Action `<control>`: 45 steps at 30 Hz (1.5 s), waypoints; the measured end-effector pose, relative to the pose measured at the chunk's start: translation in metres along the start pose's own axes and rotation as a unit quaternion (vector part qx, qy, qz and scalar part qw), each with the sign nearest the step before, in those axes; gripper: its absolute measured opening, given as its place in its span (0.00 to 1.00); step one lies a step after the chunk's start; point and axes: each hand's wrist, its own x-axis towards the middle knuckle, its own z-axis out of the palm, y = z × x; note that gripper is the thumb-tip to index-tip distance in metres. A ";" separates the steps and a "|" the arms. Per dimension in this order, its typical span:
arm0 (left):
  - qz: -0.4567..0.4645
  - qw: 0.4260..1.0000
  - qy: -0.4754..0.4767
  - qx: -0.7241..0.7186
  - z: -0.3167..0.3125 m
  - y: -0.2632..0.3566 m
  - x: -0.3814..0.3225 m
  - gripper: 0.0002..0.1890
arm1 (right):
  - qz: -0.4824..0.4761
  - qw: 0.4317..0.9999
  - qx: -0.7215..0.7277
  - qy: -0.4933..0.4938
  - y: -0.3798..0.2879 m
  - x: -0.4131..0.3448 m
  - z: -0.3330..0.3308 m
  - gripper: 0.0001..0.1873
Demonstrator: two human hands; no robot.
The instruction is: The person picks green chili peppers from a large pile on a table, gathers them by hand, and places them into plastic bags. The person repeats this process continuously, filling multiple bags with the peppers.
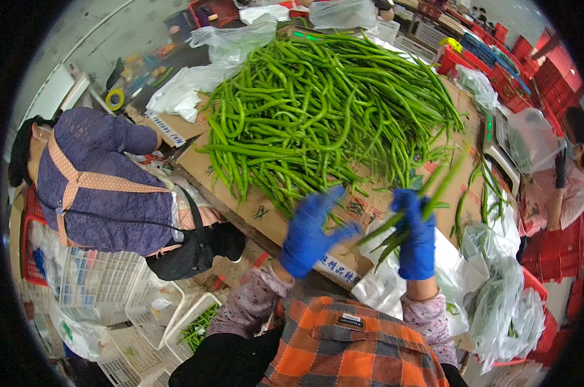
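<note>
A large heap of long green chili peppers (316,106) lies on a cardboard-covered table (268,217). My left hand (309,232), in a blue glove and blurred, is at the near edge of the heap with its fingers spread and nothing visible in it. To its right, my right hand (413,232), also blue-gloved, is closed around a small bunch of green peppers (437,191) that stick out on both sides of the fist. White plastic bags (381,290) lie beneath and beside my right hand. A few loose peppers (461,210) rest farther right.
At left, a person in a purple top (113,184) bends by the table. Another person (570,184) is at far right, past a scale (500,150). Clear plastic bags (495,295) fill the near right. White plastic crates (156,305) stand on the floor at lower left.
</note>
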 end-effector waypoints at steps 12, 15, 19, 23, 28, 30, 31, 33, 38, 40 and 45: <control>0.040 0.956 0.116 0.267 -0.016 -0.092 0.057 0.21 | 0.128 0.977 0.135 -0.101 0.015 0.003 -0.003 0.15; 0.094 0.945 0.098 0.298 -0.015 -0.069 0.033 0.24 | 0.147 0.978 0.107 -0.104 0.017 0.010 -0.003 0.18; 0.119 0.957 0.019 0.265 -0.013 -0.020 -0.020 0.27 | 0.180 0.954 0.071 -0.228 0.025 0.015 0.014 0.26; 0.199 0.945 -0.102 0.237 -0.001 0.009 -0.059 0.29 | 0.257 0.913 0.134 -0.286 0.035 0.018 0.037 0.30; 0.222 0.964 -0.110 0.091 -0.006 -0.015 -0.046 0.25 | 0.240 0.919 0.192 -0.245 0.039 0.021 0.038 0.30; 0.111 0.984 -0.046 0.133 -0.024 -0.039 -0.027 0.22 | 0.199 0.930 0.226 -0.211 0.037 0.019 0.034 0.29; 0.031 0.972 0.024 0.231 -0.038 -0.057 -0.018 0.21 | 0.161 0.932 0.243 -0.214 0.035 0.017 0.031 0.28; 0.053 0.961 0.121 0.242 -0.066 -0.105 0.023 0.23 | 0.184 0.933 0.260 -0.167 0.032 0.011 0.029 0.26; -0.056 0.948 0.017 0.312 -0.072 -0.163 0.059 0.18 | 0.179 0.949 0.170 -0.195 0.029 0.001 0.025 0.22; -0.016 0.954 0.049 0.296 -0.073 -0.164 0.062 0.17 | 0.170 0.947 0.176 -0.207 0.031 0.001 0.022 0.22; -0.012 0.939 0.103 0.327 -0.077 -0.118 0.040 0.20 | 0.158 0.956 0.159 -0.188 0.036 0.007 0.013 0.21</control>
